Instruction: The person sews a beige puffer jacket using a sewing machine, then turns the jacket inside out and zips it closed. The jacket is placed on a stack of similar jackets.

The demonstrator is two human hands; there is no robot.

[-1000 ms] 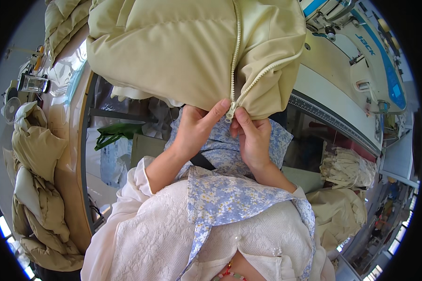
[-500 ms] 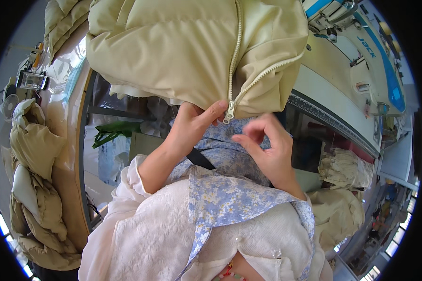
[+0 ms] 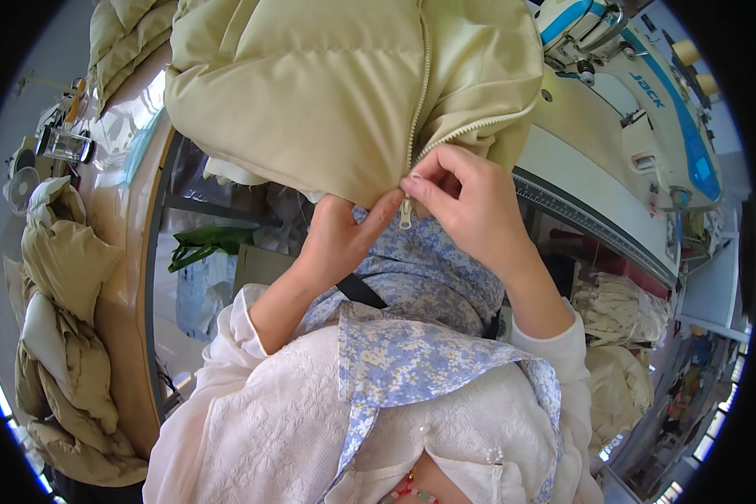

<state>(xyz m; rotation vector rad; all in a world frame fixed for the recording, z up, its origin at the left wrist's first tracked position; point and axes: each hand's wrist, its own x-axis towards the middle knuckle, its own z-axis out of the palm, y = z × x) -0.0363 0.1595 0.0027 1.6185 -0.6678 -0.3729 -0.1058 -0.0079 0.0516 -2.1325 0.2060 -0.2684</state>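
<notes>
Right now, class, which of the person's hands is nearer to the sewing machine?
Right. The right hand, at the zip, is left of the sewing machine; the left hand, on the beige garment, is farther left.

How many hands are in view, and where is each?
2: the left hand holds the beige jacket at its lower edge, left of the zipper pull; the right hand pinches just above that pull.

The top edge crops the beige jacket (image 3: 311,109); the hands (image 3: 472,204) partly hide its zipper (image 3: 420,97).

Smooth, faintly glossy cloth garment (image 3: 311,109)
</notes>
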